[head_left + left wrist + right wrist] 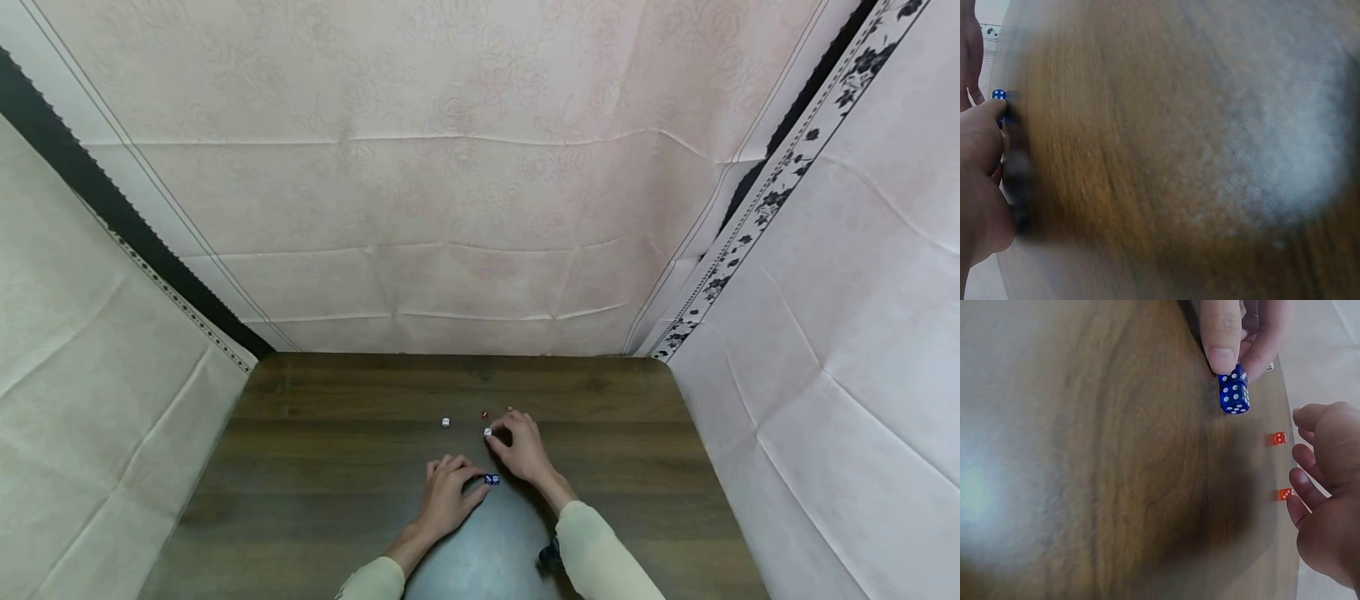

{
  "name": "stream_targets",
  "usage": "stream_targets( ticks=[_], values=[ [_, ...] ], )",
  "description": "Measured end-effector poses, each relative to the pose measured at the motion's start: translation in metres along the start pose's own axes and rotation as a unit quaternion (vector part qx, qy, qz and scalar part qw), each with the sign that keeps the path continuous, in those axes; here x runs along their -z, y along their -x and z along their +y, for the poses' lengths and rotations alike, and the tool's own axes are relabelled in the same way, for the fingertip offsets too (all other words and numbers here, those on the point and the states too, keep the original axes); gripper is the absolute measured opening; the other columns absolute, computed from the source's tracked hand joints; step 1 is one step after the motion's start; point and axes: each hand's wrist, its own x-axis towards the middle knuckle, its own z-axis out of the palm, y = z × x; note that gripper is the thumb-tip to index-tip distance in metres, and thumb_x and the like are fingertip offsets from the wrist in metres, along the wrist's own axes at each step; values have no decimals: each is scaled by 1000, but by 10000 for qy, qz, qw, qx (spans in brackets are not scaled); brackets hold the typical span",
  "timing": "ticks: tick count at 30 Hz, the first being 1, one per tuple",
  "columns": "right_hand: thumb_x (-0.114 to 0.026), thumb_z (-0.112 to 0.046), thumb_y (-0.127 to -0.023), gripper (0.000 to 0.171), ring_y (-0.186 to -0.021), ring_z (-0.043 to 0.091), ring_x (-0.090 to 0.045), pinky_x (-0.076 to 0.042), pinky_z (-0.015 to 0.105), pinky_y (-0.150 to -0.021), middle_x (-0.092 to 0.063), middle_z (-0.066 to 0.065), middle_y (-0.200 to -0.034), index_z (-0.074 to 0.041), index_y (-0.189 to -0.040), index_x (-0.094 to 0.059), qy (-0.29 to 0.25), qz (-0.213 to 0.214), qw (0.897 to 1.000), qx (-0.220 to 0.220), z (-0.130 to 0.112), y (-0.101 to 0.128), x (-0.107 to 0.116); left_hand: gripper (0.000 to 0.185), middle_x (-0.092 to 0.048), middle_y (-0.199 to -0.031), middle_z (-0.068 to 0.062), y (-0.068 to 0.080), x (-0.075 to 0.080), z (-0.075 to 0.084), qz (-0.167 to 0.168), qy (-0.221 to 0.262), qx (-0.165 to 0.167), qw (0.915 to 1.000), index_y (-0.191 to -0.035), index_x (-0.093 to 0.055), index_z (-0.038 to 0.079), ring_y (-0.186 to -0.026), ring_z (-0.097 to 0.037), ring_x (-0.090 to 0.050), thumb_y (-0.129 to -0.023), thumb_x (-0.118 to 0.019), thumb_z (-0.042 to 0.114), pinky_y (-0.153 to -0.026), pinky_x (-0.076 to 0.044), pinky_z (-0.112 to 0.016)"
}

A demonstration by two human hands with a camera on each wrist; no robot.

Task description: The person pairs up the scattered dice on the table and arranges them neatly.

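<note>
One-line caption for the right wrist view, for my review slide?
Left hand pinches a blue die on the wooden table; right hand curls beside two orange dice.

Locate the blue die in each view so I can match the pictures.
Head: the blue die lies low at centre, at the left hand's thumb tip, beside the right hand.
Left wrist: at the far left edge, a small blue corner above the thumb.
Right wrist: upper right of centre, under the left hand's fingertips.
Shared landmark: the dark wooden table.
</note>
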Motion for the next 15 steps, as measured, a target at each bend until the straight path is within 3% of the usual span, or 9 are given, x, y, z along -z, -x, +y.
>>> stream_targets(
  ticks=[6,15],
  values=[
    [-81,-20,-107,9,-119,27,-67,-52,60,-110,-75,4,-124,-18,-115,-83,-6,-101,9999,116,3,13,5,20,-77,-104,7,1,-1,-1,-7,-52,-11,10000,-110,-89,23,-97,-13,-63,-93,-96,32,-90,-36,-40],
    [-81,-22,-106,10,-114,18,-65,-54,47,-100,-75,-2,-121,-22,-116,-84,212,-178,9996,98,8,33,8,20,-77,-104,7,0,-1,0,15,8,9,10000,-110,-89,23,-97,-13,-63,-93,-96,31,-91,-36,-41]
  ],
)
